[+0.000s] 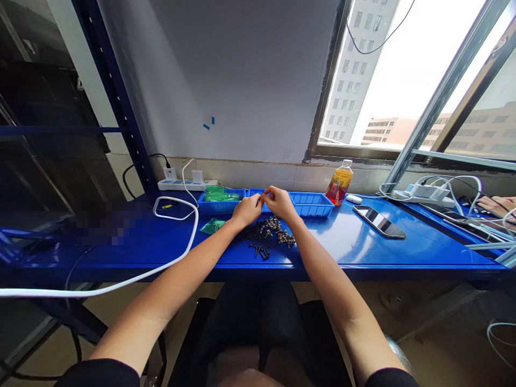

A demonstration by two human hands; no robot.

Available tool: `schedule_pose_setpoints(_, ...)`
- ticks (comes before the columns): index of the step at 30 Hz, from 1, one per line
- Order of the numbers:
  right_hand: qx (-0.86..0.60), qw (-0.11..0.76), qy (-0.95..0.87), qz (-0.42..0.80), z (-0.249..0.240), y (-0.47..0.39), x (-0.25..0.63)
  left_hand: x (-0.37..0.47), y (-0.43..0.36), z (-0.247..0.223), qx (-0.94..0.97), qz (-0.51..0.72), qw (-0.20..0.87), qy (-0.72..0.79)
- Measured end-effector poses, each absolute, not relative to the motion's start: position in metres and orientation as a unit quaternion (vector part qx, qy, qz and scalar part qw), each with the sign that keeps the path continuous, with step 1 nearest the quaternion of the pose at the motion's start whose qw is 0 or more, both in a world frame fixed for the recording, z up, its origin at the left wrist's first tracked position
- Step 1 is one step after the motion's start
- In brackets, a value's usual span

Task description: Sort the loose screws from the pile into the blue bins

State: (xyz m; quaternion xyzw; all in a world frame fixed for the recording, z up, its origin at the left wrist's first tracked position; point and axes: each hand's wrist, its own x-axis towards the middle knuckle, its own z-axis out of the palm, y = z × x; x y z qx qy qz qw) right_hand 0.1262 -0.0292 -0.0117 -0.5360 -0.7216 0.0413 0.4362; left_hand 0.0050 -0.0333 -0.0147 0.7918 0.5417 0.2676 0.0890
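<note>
My left hand (247,210) and my right hand (279,202) meet above the middle blue bin, fingertips pinched close together. Whatever sits between the fingers is too small to make out. Just below the hands a loose pile of dark screws (269,230) lies on the blue table (342,242), with several longer ones toward the front edge. Behind my left hand, a blue bin (220,207) holds green plastic bags (221,193). One flat green packet (212,226) rests on the table near my left forearm. The right-hand blue bin (312,203) has divided compartments.
A drink bottle (339,183) and a white mouse-like object (354,199) stand right of the bins. A phone (379,222) lies farther right. A white cable (187,244) loops across the left side. Power strips (187,185) sit along the wall. Another person's hand (497,204) shows at far right.
</note>
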Motion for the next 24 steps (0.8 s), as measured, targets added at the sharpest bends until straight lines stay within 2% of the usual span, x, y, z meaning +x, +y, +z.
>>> schedule_pose_setpoints(24,-0.544,0.429,-0.719,0.044,-0.0086,-0.0337,0.1253,0.0052,-0.0368,-0.0121,0.793,0.258,0.094,0.543)
